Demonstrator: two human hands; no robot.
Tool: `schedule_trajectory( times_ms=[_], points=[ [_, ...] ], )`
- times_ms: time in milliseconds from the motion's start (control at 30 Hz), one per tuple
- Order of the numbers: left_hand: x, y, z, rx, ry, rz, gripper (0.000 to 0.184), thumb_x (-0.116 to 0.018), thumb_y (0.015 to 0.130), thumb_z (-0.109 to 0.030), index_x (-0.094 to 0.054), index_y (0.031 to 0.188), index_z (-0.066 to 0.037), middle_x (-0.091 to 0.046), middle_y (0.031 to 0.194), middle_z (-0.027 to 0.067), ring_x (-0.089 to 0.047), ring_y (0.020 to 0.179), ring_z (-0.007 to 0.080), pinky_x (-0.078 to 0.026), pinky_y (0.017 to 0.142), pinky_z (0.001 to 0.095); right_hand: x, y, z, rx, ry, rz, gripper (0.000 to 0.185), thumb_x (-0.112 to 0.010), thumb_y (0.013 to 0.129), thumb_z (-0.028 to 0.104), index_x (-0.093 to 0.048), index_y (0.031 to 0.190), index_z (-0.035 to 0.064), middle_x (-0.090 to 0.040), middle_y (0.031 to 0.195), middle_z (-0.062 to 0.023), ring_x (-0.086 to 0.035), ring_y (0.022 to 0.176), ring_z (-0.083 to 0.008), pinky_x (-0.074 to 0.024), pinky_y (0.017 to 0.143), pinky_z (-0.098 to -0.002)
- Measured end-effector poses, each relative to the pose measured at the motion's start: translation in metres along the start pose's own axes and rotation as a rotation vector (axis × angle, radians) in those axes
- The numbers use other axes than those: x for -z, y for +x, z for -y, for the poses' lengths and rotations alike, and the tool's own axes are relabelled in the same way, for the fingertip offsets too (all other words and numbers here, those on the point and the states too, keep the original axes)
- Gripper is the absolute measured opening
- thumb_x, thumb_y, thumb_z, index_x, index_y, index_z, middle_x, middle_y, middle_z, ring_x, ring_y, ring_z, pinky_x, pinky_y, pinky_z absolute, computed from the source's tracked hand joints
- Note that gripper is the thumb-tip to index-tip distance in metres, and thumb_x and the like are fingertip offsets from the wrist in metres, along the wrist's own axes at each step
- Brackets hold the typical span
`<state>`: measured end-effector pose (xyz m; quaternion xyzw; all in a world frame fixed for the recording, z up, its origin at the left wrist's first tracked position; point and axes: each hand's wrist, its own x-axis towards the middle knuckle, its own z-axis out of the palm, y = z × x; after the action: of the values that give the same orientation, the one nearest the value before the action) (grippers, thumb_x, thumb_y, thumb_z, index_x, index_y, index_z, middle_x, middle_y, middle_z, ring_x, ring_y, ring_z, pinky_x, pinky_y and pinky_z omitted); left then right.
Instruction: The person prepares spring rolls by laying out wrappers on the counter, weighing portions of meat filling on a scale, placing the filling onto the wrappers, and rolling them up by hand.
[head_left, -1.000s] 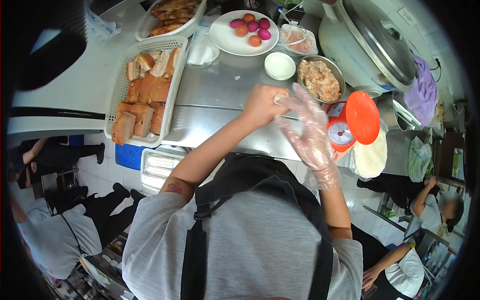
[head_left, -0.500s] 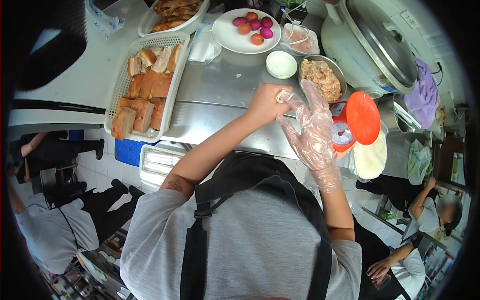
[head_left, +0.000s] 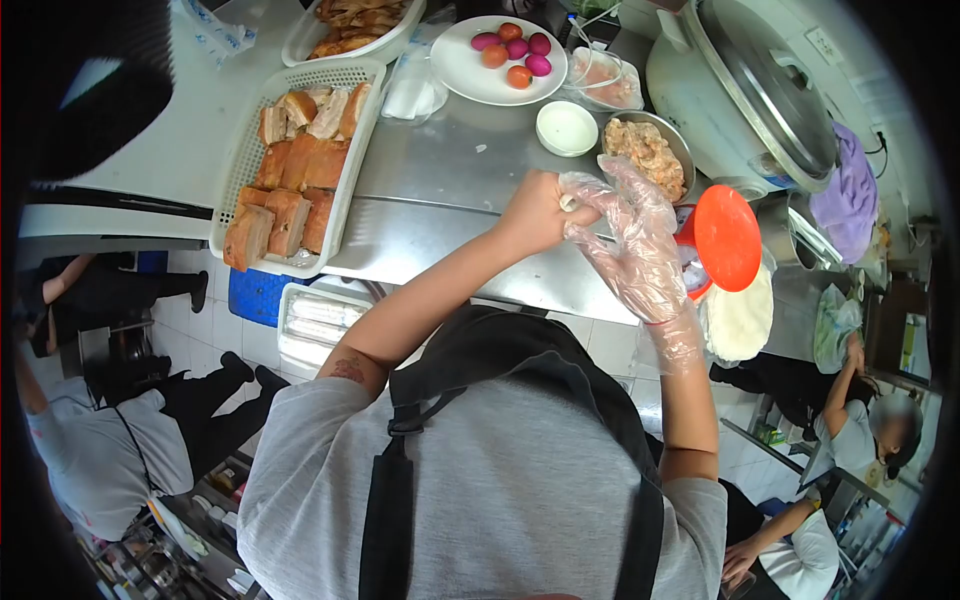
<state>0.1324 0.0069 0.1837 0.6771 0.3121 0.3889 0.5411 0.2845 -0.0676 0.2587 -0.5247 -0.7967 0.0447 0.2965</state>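
Note:
My left hand is bare and closed in a fist over the steel counter. A bit of pale dough shows at its thumb side; the fist hides the rest. My right hand wears a clear plastic glove. Its fingers are spread, with the index finger and thumb close around the dough end of the fist. Just beyond the gloved fingers is a metal bowl of minced filling. A small white bowl stands beside it. Right of the glove is a red kitchen scale, its dial mostly covered by my hand.
A white basket of roasted pork slabs stands left. Behind are a plate with red and purple balls and wrapped meat. A large lidded pot fills the back right. White dough lies by the scale. Other people work nearby.
The gloved right hand has shifted slightly right and down, covering more of the scale's dial. My left fist stays closed in nearly the same place. A person at lower right has moved an arm.

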Motion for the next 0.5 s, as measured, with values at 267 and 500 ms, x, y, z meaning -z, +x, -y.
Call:
schedule_trajectory(
  times_ms=[267,500],
  points=[
    [0.002,0.0,0.011,0.016,0.034,-0.008,0.02,-0.072,0.075,-0.003,-0.073,0.094,0.004,-0.076,0.084,0.0089,-0.066,0.078,0.0088,-0.053,0.072,0.0302,-0.001,-0.003,0.002,0.001,-0.011,-0.051,0.027,-0.08,0.083,0.024,-0.072,0.108,0.0151,-0.057,0.134,-0.0185,-0.056,0.121,-0.0388,-0.0435,0.102,-0.0488],
    [0.0,-0.001,0.014,0.01,0.071,-0.072,0.024,-0.067,0.066,-0.001,-0.072,0.09,0.004,-0.072,0.075,0.0089,-0.063,0.074,0.007,-0.051,0.069,0.0297,-0.006,0.002,0.007,-0.002,0.001,-0.013,0.026,-0.077,0.085,0.023,-0.072,0.108,0.0116,-0.053,0.141,-0.0234,-0.053,0.124,-0.0447,-0.0416,0.104,-0.0528]
  ],
)
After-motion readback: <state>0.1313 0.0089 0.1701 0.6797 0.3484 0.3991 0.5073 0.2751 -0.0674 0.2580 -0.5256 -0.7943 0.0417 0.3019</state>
